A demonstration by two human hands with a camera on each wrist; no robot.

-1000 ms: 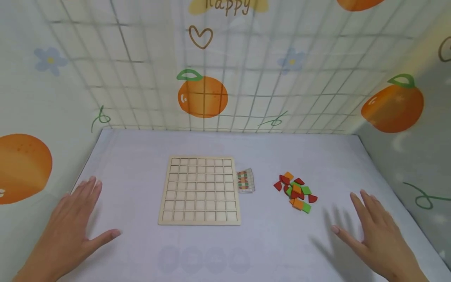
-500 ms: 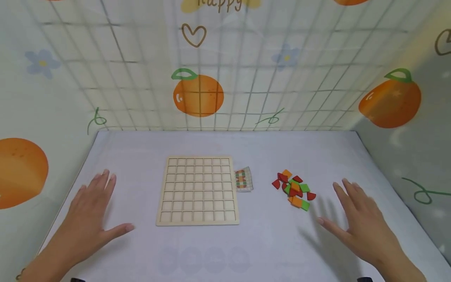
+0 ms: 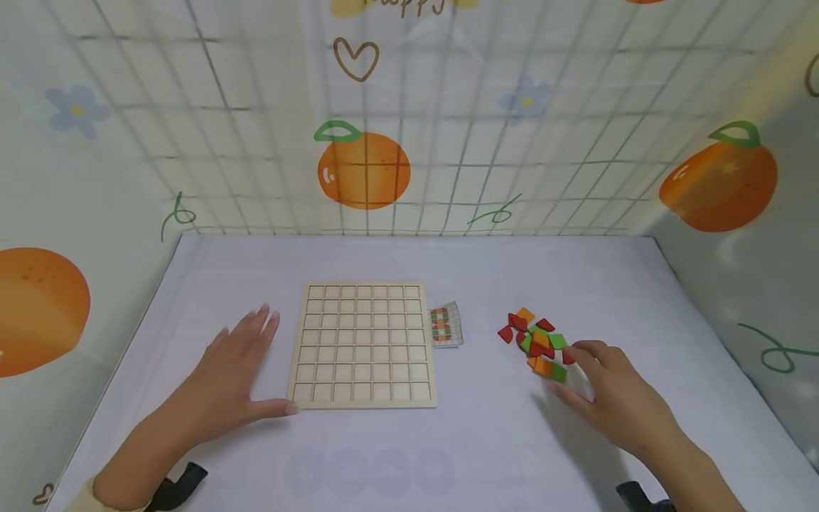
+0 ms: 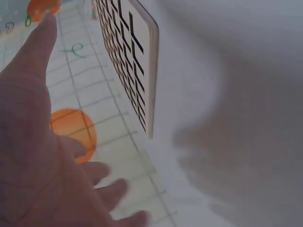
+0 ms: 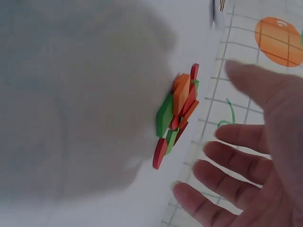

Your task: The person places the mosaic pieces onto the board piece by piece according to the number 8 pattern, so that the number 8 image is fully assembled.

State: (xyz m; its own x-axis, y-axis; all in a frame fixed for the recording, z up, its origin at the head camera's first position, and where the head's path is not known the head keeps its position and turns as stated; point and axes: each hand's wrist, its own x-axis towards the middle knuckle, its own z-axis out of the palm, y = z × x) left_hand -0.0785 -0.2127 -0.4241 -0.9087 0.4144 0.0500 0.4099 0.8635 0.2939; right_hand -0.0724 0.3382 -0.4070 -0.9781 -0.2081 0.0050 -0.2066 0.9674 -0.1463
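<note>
A square wooden board (image 3: pixel 362 345) with a grid of shallow cells lies on the white table. My left hand (image 3: pixel 227 380) is spread beside its left edge, thumb tip right at the near left corner, holding nothing. To the right of the board sits a loose pile of flat red, orange and green pieces (image 3: pixel 540 340), some square and some fan-shaped. Over the pile's right side hovers my right hand (image 3: pixel 617 395), thumb and fingers apart, nothing between them. The right wrist view shows the pieces (image 5: pixel 180 106) beyond the open fingers (image 5: pixel 232 153).
A small printed card (image 3: pixel 446 324) with a coloured pattern lies against the board's right edge. Fabric walls with printed oranges (image 3: pixel 365 171) enclose the table (image 3: pixel 243 267) at the back and both sides.
Both hands have moved inward: the left hand rightward to the board's edge, the right hand leftward to the pile, its fingers bending more. The board, card and pieces stay in place.
</note>
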